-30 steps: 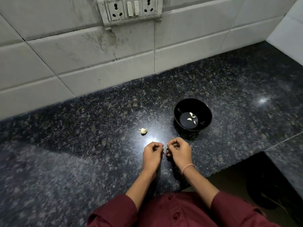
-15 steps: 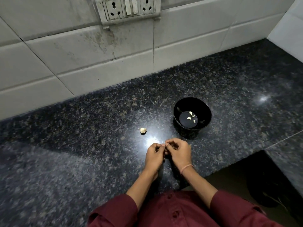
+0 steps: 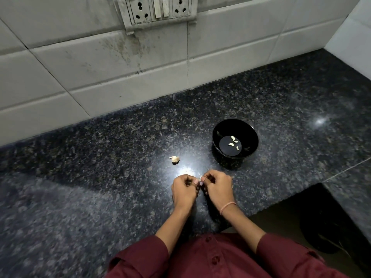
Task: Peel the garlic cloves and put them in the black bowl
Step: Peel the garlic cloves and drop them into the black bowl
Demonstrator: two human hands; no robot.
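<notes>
Black speckled granite forms the countertop [image 3: 100, 177]; on it the black bowl [image 3: 250, 135] stands upright, a few pale peeled cloves [image 3: 232, 139] lying on its flat bottom. Nearer the person than the bowl and a little to its left, the two hands meet just above the counter. The left hand [image 3: 183, 190] and the right hand [image 3: 217, 187] are both curled, fingertips drawn together and touching, pinching a small pale garlic clove [image 3: 200, 179] between them; most of that clove is hidden by the fingers, so how much skin is left on it cannot be told. To the left of the bowl, well apart from it, an unpeeled garlic piece [image 3: 175, 159] lies alone on the granite. A thin pinkish band [image 3: 227, 207] circles the right wrist; maroon sleeves [image 3: 144, 257] cover the forearms. Beyond the bowl, a grimy white switchboard [image 3: 158, 10] sits high on the tiled wall [image 3: 100, 67].
</notes>
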